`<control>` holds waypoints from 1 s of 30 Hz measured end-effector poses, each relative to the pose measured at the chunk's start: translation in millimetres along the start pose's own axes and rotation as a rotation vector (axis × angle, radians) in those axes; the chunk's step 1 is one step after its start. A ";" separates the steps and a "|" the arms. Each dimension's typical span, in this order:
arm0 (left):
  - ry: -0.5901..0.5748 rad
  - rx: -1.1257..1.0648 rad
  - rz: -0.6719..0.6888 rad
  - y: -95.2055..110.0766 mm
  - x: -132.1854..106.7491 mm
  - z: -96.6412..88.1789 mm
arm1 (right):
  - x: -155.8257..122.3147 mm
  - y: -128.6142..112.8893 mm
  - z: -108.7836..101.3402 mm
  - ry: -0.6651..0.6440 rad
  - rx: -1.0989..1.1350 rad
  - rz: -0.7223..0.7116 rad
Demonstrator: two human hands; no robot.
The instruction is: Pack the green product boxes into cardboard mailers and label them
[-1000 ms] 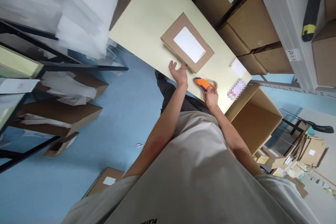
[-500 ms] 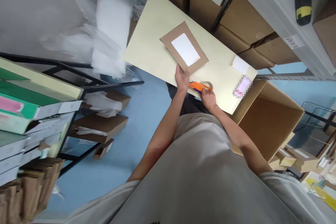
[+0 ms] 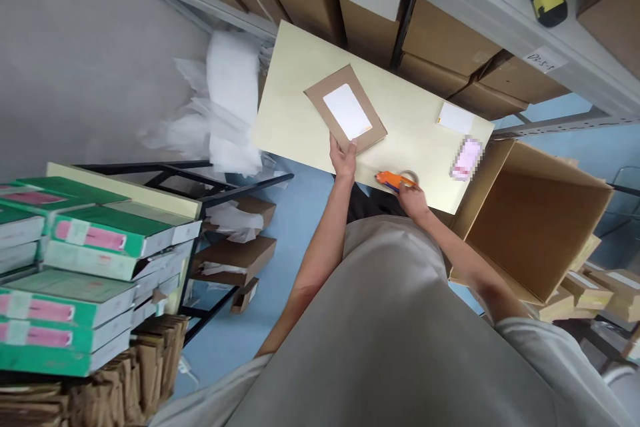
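Note:
A flat brown cardboard parcel (image 3: pixel 330 91) with a white label lies on the pale yellow table (image 3: pixel 295 107). My left hand (image 3: pixel 343 157) grips the parcel's near corner, thumb on top. To its right, my right hand (image 3: pixel 413 197) is closed around the handle of an orange tape dispenser (image 3: pixel 393 179) resting on the table near the front edge.
A white card (image 3: pixel 455 118) and a blurred pink item (image 3: pixel 466 158) lie at the table's right end. An open cardboard box (image 3: pixel 535 213) stands right of the table. Brown boxes fill shelves behind. Green boxes (image 3: pixel 75 260) stack on a black rack at left; white padding (image 3: pixel 230 107) piles beyond.
My left hand went from lying open at the parcel's corner to gripping it. The view swung left, bringing the green boxes into sight. My right hand stays on the tape dispenser.

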State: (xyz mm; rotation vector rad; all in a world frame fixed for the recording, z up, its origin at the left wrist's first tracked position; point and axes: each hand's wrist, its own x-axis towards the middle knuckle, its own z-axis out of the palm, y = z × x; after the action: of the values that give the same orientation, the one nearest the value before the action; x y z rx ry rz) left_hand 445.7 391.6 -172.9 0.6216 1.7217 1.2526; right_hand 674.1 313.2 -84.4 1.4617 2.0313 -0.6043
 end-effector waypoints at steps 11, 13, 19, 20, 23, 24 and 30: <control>-0.099 0.050 0.041 3.8 9.0 -16.3 | 80.1 67.6 -72.2 0.101 -0.032 0.213; -0.160 0.060 0.043 7.8 17.1 -27.0 | 102.6 55.7 -84.4 0.098 -0.068 0.140; -0.430 0.205 0.038 33.5 70.8 -72.6 | 121.3 32.0 -87.1 0.047 -0.111 -0.058; -0.474 0.232 0.030 39.1 81.8 -78.7 | 120.7 28.1 -84.2 0.042 -0.118 -0.084; -0.522 0.294 0.062 55.2 107.9 -86.1 | 118.3 11.1 -74.7 0.032 -0.135 -0.145; -0.496 0.334 0.085 59.8 112.5 -84.1 | 117.8 3.2 -71.7 0.031 -0.136 -0.159; -0.287 0.525 0.267 72.3 90.4 -41.5 | 117.7 -62.4 -56.0 0.044 -0.031 -0.249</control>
State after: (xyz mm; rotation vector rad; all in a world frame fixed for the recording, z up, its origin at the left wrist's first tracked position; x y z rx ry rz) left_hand 359.0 470.3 -135.1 1.3098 1.7612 0.8198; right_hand 575.4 412.8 -119.4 1.2234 2.2659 -0.6422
